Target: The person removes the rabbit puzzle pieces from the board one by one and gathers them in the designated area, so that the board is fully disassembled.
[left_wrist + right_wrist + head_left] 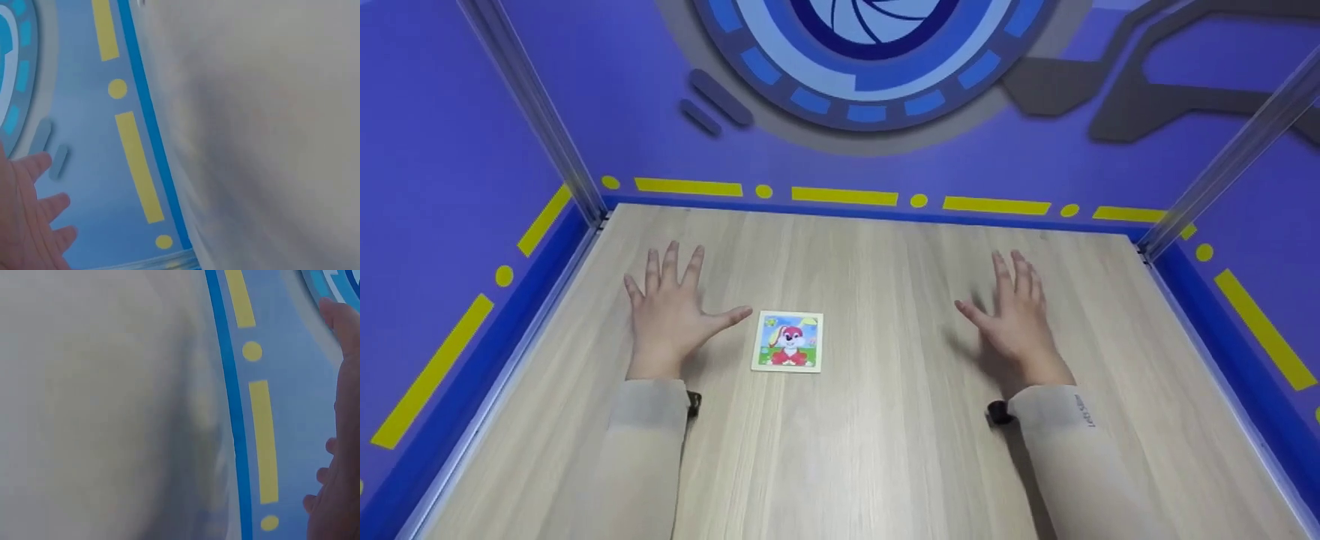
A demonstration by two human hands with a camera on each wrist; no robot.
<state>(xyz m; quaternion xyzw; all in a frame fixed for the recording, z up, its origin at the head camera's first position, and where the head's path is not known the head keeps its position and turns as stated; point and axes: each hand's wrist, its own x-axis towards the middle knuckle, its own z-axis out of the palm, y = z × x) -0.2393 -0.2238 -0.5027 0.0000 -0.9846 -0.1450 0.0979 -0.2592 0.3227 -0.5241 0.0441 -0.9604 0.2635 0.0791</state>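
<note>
A small square picture puzzle or tile (788,342) with a cream border lies flat on the wooden table (877,420), left of the middle; it shows a rabbit-like cartoon figure in red. Just left of it my left hand (666,322) is spread wide, its thumb pointing at the picture's upper left corner. My right hand (1018,322) is held over the table's right half with fingers extended and thumb out to the left, well away from the picture. Neither hand holds anything. Both wrist views show part of the palm and fingers, with the picture out of sight.
A blue-purple back wall (840,169) with yellow dashes and a round emblem closes off the far table edge. Side panels stand left and right, with metal posts (540,105) at the far corners. A dark wrist strap piece (999,412) shows by the right sleeve.
</note>
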